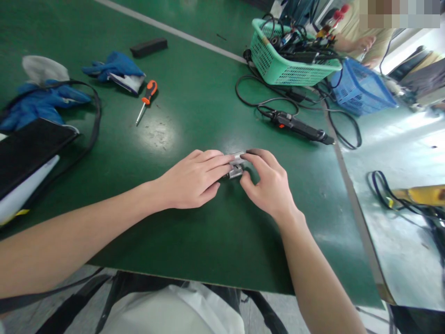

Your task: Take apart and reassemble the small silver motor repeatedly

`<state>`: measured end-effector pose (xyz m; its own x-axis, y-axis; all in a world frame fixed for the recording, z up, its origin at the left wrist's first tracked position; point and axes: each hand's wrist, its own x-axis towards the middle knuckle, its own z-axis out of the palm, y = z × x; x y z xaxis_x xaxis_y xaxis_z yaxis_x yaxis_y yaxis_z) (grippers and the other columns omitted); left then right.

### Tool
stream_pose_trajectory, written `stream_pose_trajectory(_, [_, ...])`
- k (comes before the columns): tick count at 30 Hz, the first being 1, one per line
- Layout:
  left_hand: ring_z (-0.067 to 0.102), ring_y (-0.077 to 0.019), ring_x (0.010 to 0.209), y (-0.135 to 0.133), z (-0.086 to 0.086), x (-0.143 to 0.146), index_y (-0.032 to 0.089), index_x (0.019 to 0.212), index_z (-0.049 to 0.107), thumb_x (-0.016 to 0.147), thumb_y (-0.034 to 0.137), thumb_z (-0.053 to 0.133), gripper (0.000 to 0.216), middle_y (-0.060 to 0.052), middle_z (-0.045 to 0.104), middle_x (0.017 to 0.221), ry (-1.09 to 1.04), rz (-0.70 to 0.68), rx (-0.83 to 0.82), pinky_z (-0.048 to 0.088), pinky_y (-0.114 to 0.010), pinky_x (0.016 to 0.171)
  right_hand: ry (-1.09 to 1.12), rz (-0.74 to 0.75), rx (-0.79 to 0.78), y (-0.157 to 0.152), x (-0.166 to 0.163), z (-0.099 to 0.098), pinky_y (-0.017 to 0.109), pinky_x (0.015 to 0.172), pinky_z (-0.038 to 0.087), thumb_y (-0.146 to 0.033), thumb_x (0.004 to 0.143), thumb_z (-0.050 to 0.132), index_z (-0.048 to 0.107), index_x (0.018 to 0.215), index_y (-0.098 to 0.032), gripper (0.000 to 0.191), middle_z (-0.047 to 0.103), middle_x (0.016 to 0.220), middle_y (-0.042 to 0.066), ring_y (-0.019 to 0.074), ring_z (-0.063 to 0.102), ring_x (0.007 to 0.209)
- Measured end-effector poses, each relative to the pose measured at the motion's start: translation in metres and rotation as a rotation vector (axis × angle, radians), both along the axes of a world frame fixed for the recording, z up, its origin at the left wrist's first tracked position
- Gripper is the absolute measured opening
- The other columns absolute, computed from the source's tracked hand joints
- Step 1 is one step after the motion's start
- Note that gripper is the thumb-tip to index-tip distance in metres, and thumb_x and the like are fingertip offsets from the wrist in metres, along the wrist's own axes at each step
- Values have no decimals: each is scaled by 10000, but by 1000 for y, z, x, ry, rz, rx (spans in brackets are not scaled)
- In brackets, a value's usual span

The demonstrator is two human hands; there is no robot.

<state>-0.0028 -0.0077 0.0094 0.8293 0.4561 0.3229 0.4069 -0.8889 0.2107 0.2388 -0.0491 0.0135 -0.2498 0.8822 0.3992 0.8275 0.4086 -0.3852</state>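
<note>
A small silvery metal part [236,172] lies on the green tabletop between my two hands, partly covered by fingers. My left hand [196,178] comes in from the left, palm down, its outstretched fingers resting on the part's left side. From the right, my right hand [269,181] curves its thumb and fingers around the right end, with the fingertips touching the metal. Its thumb sits close to the near edge. What lies under the left fingers is hidden.
An orange-handled screwdriver [149,95], blue gloves [120,69] and a black block [149,47] lie back left. A corded black power screwdriver [299,127] is at right, before a green basket [295,72] of tools and a blue basket [363,88]. Another person stands behind.
</note>
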Motion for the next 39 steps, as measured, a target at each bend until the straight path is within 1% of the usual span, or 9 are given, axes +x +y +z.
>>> stream_pose_trajectory(3, [503, -279, 1416, 1, -2, -1, 164, 1440, 549, 1016, 224, 476, 434, -113, 497, 1599, 13, -2, -16, 443, -439, 1104, -17, 34, -23, -1, 2, 3, 479, 1070, 549, -191, 909, 598, 670, 1254, -200, 353, 650, 1272, 141, 286, 652, 1183])
stream_pose_trajectory(6, [522, -285, 1409, 4, -2, -1, 146, 1424, 564, 1026, 240, 467, 420, -126, 522, 1574, 18, 26, -18, 453, -437, 1091, -11, 67, -56, -1, 1, 2, 469, 1064, 557, -219, 915, 634, 672, 1254, -210, 341, 598, 1335, 148, 278, 660, 1172])
stream_pose_trajectory(12, [528, -291, 1413, 8, -5, -1, 116, 1429, 545, 1017, 219, 452, 435, -152, 526, 1563, 9, 87, -46, 457, -461, 1113, 30, 19, -90, -5, -9, -6, 472, 1021, 588, -224, 924, 656, 668, 1242, -220, 317, 555, 1372, 145, 263, 694, 1089])
stream_pose_trajectory(17, [519, -301, 1429, 9, -8, -1, 142, 1446, 524, 1013, 221, 461, 444, -157, 499, 1588, -4, 119, -84, 470, -480, 1106, -79, -23, -86, -7, -19, -5, 496, 933, 613, -229, 976, 575, 664, 1219, -233, 258, 527, 1409, 157, 275, 662, 1089])
stream_pose_trajectory(22, [521, -298, 1429, 9, -7, -1, 144, 1455, 513, 1011, 208, 461, 451, -156, 498, 1590, 3, 115, -104, 464, -487, 1121, -211, -29, -47, -7, -19, 1, 481, 808, 620, -247, 970, 579, 686, 1130, -215, 195, 538, 1360, 176, 319, 594, 1103])
stream_pose_trajectory(26, [539, -306, 1408, 8, -5, 0, 129, 1431, 523, 1002, 207, 484, 438, -165, 513, 1574, 2, 113, -129, 475, -495, 1107, -229, 39, -39, -9, -17, 6, 472, 852, 609, -226, 952, 597, 688, 1075, -197, 156, 599, 1194, 150, 312, 584, 1087])
stream_pose_trajectory(28, [545, -303, 1400, 8, -5, 0, 127, 1430, 519, 999, 203, 489, 439, -164, 522, 1567, 2, 113, -133, 479, -492, 1105, -220, 54, -45, -10, -18, 8, 468, 869, 604, -216, 953, 595, 686, 1073, -194, 152, 608, 1158, 138, 306, 584, 1083])
stream_pose_trajectory(34, [553, -294, 1386, 9, -6, -1, 133, 1457, 517, 1006, 198, 459, 459, -146, 512, 1578, 29, 99, -97, 474, -476, 1113, -232, 17, -65, -8, -20, 5, 477, 850, 599, -270, 966, 634, 686, 1146, -221, 194, 583, 1166, 133, 305, 573, 1067])
stream_pose_trajectory(39, [553, -298, 1379, 9, -6, -1, 160, 1473, 528, 997, 184, 446, 483, -141, 520, 1570, 39, 106, -59, 472, -483, 1104, -260, 53, -41, -8, -20, 9, 489, 855, 593, -254, 964, 618, 707, 1102, -223, 167, 589, 1198, 138, 312, 547, 1076])
